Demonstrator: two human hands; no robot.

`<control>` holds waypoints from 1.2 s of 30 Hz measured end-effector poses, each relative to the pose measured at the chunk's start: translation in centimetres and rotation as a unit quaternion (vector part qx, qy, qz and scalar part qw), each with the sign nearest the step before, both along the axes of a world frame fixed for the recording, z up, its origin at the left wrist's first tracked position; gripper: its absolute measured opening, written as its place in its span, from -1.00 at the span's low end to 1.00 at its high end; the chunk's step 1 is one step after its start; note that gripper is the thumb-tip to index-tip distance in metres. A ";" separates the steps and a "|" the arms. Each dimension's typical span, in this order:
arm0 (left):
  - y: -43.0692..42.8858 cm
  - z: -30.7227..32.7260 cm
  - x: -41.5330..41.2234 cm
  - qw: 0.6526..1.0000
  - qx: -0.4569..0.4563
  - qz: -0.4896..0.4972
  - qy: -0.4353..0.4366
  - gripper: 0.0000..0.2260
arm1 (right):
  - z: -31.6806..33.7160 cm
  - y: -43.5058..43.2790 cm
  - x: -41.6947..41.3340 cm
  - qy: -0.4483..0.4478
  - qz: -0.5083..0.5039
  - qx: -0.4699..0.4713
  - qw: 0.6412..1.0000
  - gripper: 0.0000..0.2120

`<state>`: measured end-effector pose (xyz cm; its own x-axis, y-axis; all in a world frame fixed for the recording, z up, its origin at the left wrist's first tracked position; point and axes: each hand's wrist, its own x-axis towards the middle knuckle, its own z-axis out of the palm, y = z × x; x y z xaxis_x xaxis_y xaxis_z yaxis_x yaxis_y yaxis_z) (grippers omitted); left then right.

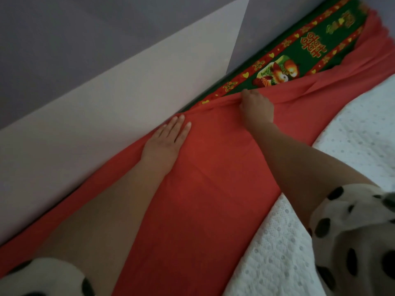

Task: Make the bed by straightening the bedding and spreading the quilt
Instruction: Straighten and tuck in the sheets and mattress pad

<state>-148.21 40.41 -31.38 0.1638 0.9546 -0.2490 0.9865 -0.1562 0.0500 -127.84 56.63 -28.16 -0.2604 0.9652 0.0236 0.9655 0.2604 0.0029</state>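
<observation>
Pinning the plain red bed sheet against the mattress, the left hand lies palm down with its fingers straight and slightly spread. It grips nothing and only presses, close to the far-left edge where the sheet meets the pale wall panel. This looks meant to anchor the smoothed stretch so that it does not slide when the rest is pulled.

Just to the right and a little farther away, the right hand has its fingers curled over a bunched ridge of the sheet's far edge. The cloth is gathered in its grasp; the thumb is hidden, so how deep the hold goes cannot be told. Creases fan out from this hand toward the far right, where the sheet is rumpled.

Beyond that ridge a green printed under-blanket with red and gold motifs lies exposed along the wall. The likely aim is to draw the red edge over it toward the wall.

The white dotted quilt is heaped on the near right, overlapping the sheet's right margin and not yet spread. A spotted sleeve covers the right upper arm.
</observation>
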 end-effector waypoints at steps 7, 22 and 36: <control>-0.6 -0.3 0.0 0.999 0.046 -0.004 0.005 -0.42 | 2.4 2.4 -3.5 0.203 -0.051 0.033 0.977 -0.80; 0.0 -0.6 0.3 0.999 0.031 -0.002 0.018 -0.42 | -2.0 1.5 -4.9 0.230 0.003 -0.005 0.973 -0.69; 0.0 -2.0 -1.2 0.995 0.072 -0.017 -0.063 -0.38 | -4.9 2.3 -6.1 -0.015 -0.066 -0.157 0.985 -0.33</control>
<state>-149.36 40.44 -33.38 0.2172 0.9724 -0.0856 0.9680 -0.2033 0.1469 -133.94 58.91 -33.05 -0.1274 0.9494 -0.2869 0.9918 0.1244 -0.0287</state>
